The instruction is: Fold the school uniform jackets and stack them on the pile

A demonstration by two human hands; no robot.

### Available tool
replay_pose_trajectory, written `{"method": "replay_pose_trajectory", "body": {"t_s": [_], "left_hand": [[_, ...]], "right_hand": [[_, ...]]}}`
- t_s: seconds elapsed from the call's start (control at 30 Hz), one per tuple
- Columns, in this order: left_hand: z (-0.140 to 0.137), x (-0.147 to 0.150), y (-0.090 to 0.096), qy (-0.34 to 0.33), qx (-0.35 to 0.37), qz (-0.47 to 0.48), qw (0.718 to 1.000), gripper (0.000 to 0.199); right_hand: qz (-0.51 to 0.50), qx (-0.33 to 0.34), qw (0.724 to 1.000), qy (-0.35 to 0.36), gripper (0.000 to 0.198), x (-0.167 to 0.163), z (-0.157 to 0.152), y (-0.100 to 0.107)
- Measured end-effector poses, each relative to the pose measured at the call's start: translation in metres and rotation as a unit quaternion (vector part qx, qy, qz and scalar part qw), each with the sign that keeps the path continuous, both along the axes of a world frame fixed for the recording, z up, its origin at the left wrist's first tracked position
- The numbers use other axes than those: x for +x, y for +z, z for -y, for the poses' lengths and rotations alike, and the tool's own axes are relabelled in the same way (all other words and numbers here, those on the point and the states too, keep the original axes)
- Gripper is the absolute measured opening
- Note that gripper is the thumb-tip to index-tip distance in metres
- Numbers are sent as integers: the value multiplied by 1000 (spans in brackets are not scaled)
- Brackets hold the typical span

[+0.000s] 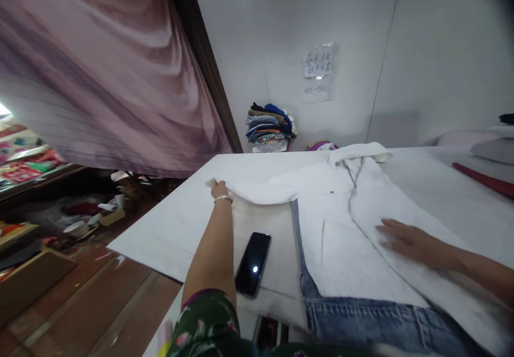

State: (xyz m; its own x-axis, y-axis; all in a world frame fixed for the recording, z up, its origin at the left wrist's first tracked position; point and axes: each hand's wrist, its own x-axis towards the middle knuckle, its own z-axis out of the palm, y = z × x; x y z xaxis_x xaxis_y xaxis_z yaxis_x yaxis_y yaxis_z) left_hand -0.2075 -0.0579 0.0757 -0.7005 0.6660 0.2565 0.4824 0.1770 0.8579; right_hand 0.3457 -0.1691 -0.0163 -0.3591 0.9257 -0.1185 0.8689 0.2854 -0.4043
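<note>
A white jacket (321, 228) lies spread on the white table, its collar (359, 152) toward the wall. Blue denim (361, 317) shows along its side and lower edge; I cannot tell whether this is part of the jacket or a garment under it. My left hand (219, 190), with a bracelet on the wrist, is closed on the end of the sleeve (261, 190), stretched out to the left. My right hand (405, 239) is over the front on the right, slightly blurred, fingers extended and holding nothing.
A black phone (252, 264) lies on the table (160, 234) beside my left forearm. Folded clothes (270, 127) are stacked by the wall under paper signs (319, 73). A pink curtain (140, 78) hangs at left. A dark red strip (485, 179) lies at right.
</note>
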Motion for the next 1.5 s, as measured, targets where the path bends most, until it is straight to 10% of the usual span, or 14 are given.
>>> {"method": "replay_pose_trajectory", "body": {"t_s": [0.1, 0.23, 0.43, 0.6, 0.8, 1.0, 1.27, 1.5], "left_hand": [[-9, 36, 33, -25, 96, 7, 995, 33], [4, 126, 65, -245, 291, -71, 922, 37], [77, 263, 68, -468, 175, -380, 779, 30], [124, 260, 37, -512, 146, -296, 793, 31], [177, 204, -39, -361, -131, -130, 914, 50], [211, 192, -81, -307, -267, 85, 910, 66], [202, 223, -46, -406, -208, 36, 889, 44], [175, 299, -14, -540, -209, -105, 809, 47]], "right_hand": [[-118, -6, 992, -33, 66, -29, -17, 50], [-363, -45, 930, 21, 65, -92, -32, 126], [-643, -62, 763, 14, 42, -151, -38, 174], [-705, -65, 696, -114, 19, -129, -49, 179], [-724, -66, 682, -82, 28, -93, -81, 221], [-728, -61, 680, -50, 44, -103, -106, 261], [-743, -30, 664, -78, 66, -85, -133, 296], [-727, 39, 676, -110, 53, -31, -130, 327]]}}
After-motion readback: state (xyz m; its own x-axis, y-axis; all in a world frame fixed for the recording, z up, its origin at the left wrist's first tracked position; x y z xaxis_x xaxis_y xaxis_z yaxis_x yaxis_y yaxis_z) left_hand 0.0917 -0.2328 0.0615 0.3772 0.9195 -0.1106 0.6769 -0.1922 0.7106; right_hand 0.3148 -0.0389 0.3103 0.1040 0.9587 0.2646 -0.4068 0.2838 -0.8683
